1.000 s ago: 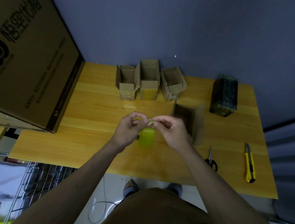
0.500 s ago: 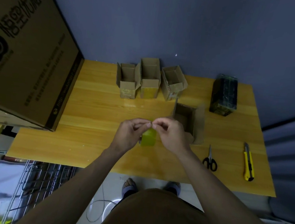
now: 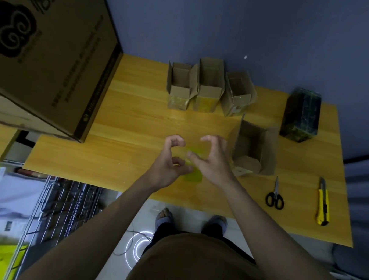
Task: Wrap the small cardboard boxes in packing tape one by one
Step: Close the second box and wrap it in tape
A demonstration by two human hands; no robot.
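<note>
A yellow-green packing tape roll [image 3: 193, 175] sits low over the wooden table [image 3: 132, 122], between my two hands. My left hand [image 3: 168, 163] curls round its left side with thumb and fingers. My right hand [image 3: 211, 161] curls round its right side, thumb on the tape. The roll's upper part is translucent and hard to make out. An open small cardboard box [image 3: 253, 148] stands just right of my right hand. Three more open small boxes stand in a row at the back: left [image 3: 180, 88], middle [image 3: 209, 87], right [image 3: 238, 97].
A dark tape-wrapped box [image 3: 300, 118] stands at the back right. Scissors [image 3: 274, 197] and a yellow utility knife [image 3: 323, 202] lie near the front right edge. A large printed carton [image 3: 45, 49] fills the left. A wire rack [image 3: 63, 207] sits below the table's front left.
My fingertips were pinching together on top of the roll. They have now spread apart into curled grips on either side of it, and the view has shifted closer.
</note>
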